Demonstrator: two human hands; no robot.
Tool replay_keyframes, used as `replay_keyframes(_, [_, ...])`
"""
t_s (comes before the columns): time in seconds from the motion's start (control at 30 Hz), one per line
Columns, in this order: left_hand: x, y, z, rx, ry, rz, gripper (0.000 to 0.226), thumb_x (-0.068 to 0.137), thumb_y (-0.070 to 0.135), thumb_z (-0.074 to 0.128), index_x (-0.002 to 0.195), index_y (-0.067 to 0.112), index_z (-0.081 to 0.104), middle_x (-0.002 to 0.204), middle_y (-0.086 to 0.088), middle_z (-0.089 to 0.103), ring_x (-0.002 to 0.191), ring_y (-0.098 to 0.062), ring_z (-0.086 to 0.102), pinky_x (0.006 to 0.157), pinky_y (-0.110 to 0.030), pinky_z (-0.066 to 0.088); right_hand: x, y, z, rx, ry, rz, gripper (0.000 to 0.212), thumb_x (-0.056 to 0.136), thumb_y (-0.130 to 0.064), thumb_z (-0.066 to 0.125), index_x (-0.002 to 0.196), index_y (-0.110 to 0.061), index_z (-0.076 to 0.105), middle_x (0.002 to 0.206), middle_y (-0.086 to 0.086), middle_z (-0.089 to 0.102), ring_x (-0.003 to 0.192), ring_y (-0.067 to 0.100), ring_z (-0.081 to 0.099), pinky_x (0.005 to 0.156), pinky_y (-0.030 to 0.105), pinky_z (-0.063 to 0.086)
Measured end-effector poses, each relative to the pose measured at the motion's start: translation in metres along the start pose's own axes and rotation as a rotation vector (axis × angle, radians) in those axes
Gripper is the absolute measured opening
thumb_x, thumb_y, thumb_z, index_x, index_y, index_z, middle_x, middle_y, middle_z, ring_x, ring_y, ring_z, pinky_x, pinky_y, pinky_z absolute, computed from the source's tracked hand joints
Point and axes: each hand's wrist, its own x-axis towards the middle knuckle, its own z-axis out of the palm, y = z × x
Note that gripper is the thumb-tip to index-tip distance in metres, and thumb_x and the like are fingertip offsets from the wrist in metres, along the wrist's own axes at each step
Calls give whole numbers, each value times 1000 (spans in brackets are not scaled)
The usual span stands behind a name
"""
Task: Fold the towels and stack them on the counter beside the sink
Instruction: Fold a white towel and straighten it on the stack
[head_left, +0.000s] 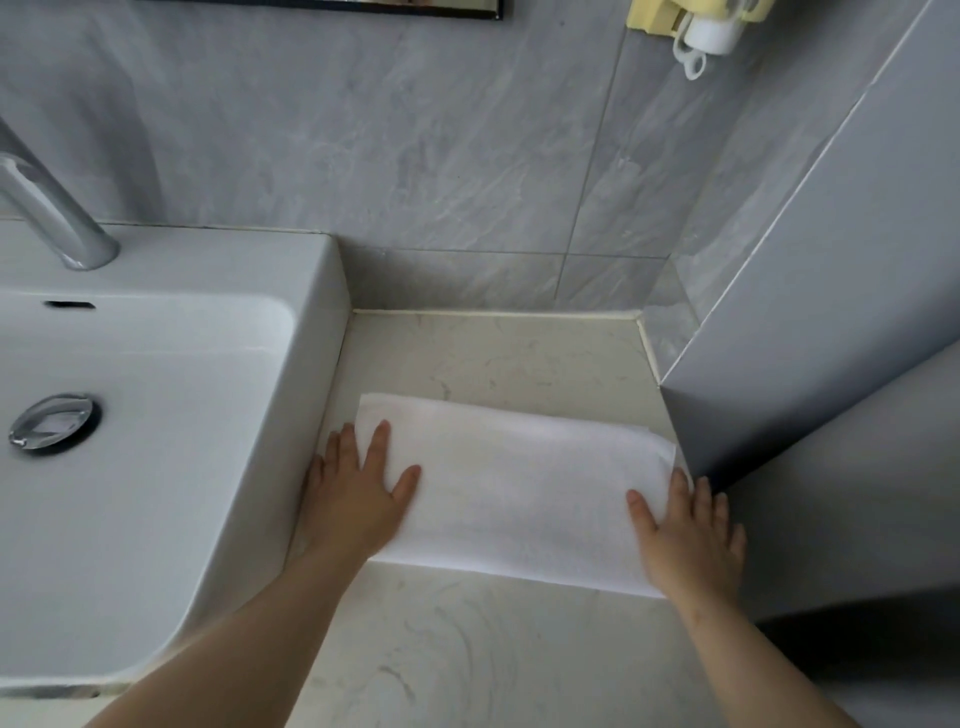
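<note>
A white towel lies folded into a long flat strip on the pale marble counter, just right of the sink. My left hand rests flat on the towel's left end, fingers straight and spread. At the right end my right hand presses down the same way, close to the grey wall. At that right end the edges of two layers show. No other towel is in view.
The white sink basin with its chrome drain and faucet fills the left side. A grey tiled wall runs behind the counter, and a grey wall corner juts in at the right. A yellow holder hangs on the wall above.
</note>
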Motion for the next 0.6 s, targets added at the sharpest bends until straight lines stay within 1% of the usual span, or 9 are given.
replay_keyframes(0.1, [-1, 4, -1, 33, 10, -28, 66, 94, 60, 20, 150, 32, 2, 157, -9, 9, 144, -26, 11, 115, -39, 12, -3, -6, 2, -35, 41, 23, 72, 92, -62, 17, 150, -20, 11, 158, 8, 12, 145, 27, 8, 116, 43, 11])
replay_keyframes(0.23, [-10, 12, -4, 41, 78, -86, 62, 94, 58, 27, 148, 29, 17, 147, -9, 27, 130, -28, 31, 107, -41, 26, -17, -9, 1, -23, 178, 63, 66, 91, -59, 34, 141, -17, 34, 142, 14, 36, 125, 33, 35, 101, 39, 27])
replay_keyframes(0.33, [-20, 15, -8, 25, 79, -125, 57, 96, 50, 32, 148, 28, 21, 151, -11, 20, 133, -31, 27, 109, -42, 24, -28, -8, -3, 7, 207, 49, 60, 89, -52, 47, 136, -15, 42, 133, 16, 42, 113, 35, 41, 93, 39, 32])
replay_keyframes(0.4, [-29, 20, -5, 56, 130, -39, 53, 96, 41, 35, 147, 27, 27, 155, -12, 18, 139, -33, 23, 111, -45, 23, -37, -11, 1, 68, 248, -32, 55, 85, -44, 58, 132, -16, 50, 129, 19, 48, 108, 38, 46, 89, 44, 35])
replay_keyframes(0.43, [-34, 25, -3, 65, 170, 41, 52, 94, 40, 33, 144, 26, 35, 154, -13, 25, 139, -35, 27, 110, -49, 27, -45, -14, 2, 69, 255, -81, 52, 84, -44, 57, 129, -18, 55, 129, 20, 49, 108, 39, 47, 89, 48, 36])
replay_keyframes(0.47, [-41, 30, -2, 58, 159, 109, 58, 89, 45, 26, 141, 26, 42, 152, -13, 30, 139, -37, 29, 110, -53, 28, -52, -18, 5, 48, 272, -133, 52, 85, -48, 50, 130, -23, 55, 135, 18, 46, 115, 39, 44, 93, 53, 34])
replay_keyframes(0.5, [-47, 35, 2, 68, 108, 164, 70, 83, 52, 12, 143, 30, 38, 154, -12, 26, 142, -37, 23, 112, -55, 20, -61, -23, 5, -4, 184, -153, 53, 89, -53, 39, 136, -30, 47, 146, 13, 36, 128, 37, 36, 100, 56, 28])
replay_keyframes(0.53, [-53, 39, 7, 68, 33, 189, 82, 75, 58, -3, 148, 34, 24, 158, -8, 13, 146, -34, 7, 115, -53, 6, -67, -28, 8, -49, 84, -171, 54, 93, -56, 29, 144, -38, 31, 156, 6, 18, 139, 33, 20, 107, 59, 18])
replay_keyframes(0.6, [-61, 42, 17, 37, -83, 119, 89, 65, 65, -19, 149, 39, -3, 159, 0, -11, 144, -27, -18, 113, -50, -14, -73, -34, 15, -47, -54, -162, 56, 95, -60, 17, 147, -45, 3, 159, -4, -8, 145, 27, -7, 110, 62, 3])
